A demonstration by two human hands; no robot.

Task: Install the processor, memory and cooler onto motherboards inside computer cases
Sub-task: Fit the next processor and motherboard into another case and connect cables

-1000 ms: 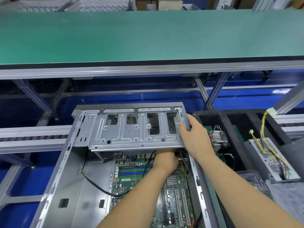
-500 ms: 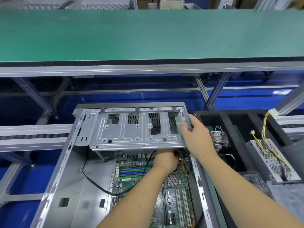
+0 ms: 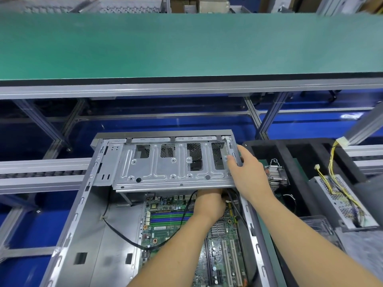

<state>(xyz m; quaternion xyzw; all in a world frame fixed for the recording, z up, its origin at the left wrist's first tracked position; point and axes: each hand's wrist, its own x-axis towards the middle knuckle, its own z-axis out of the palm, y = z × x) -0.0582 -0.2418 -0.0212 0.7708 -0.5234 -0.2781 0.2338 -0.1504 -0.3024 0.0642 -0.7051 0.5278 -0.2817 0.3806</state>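
Open computer case (image 3: 83, 235) is lying on its side on the roller line, the motherboard (image 3: 176, 224) sitting flat on its floor. A drive cage (image 3: 172, 166) is spanning the far end of the case, above the board's far edge.

Right hand (image 3: 248, 175) is gripping the cage's right end: fingers (image 3: 232, 160) curled over the top face, thumb along the case's right rim.

Left hand (image 3: 209, 204) is reaching under the cage's near edge, over the board's far right corner; its fingers are hidden there, so cannot tell their state or what they touch.

Black cable (image 3: 124, 235) is looping across the case floor and the board.

Right of the case, a black foam tray (image 3: 294, 146) is holding a finned cooler (image 3: 276, 175) and a perforated power supply (image 3: 339, 199) with yellow wires (image 3: 333, 168).
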